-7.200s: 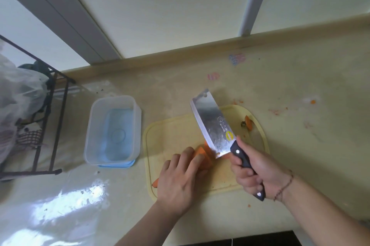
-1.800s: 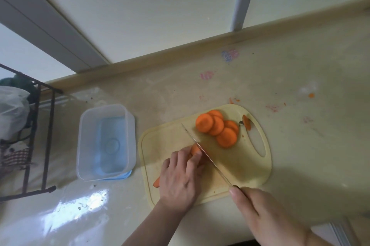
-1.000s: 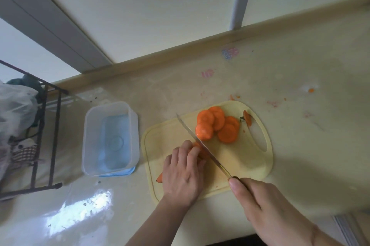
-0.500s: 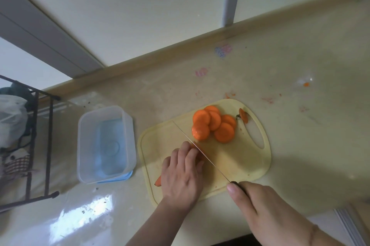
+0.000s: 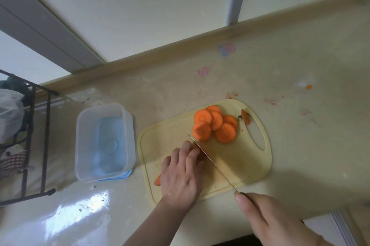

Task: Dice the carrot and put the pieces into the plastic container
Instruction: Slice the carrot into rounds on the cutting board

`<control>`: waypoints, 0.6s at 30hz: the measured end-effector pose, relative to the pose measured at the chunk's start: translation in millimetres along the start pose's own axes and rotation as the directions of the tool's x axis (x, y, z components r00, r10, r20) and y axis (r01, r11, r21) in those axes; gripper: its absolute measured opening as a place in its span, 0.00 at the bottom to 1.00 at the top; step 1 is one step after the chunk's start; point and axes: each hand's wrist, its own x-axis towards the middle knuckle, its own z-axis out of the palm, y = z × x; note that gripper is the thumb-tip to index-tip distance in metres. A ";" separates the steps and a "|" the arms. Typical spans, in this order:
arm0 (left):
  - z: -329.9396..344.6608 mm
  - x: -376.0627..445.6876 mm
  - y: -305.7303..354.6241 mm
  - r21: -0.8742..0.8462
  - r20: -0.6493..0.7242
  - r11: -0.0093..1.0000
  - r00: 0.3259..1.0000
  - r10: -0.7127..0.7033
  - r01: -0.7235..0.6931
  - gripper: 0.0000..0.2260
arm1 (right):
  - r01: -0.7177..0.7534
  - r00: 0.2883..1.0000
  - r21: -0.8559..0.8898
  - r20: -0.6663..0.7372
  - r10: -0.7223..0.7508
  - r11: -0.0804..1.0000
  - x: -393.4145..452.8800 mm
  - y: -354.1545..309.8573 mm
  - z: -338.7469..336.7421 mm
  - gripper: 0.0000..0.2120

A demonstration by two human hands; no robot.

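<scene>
One carrot, firm, light, roll-prone: I am pinning it under my curled left hand while my right hand is gripping the knife.

No readable text, label, brand or number appears anywhere in the scene; pink and blue smudges on the countertop near the wall form no legible letters or signs.

The left hand hides most of the carrot.
</scene>
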 end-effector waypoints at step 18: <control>-7.1 -1.1 3.3 -0.062 -0.061 0.998 0.998 0.017 -0.021 0.09 | -0.101 0.975 0.427 0.223 0.004 0.898 48.5 -42.7 -19.5 0.22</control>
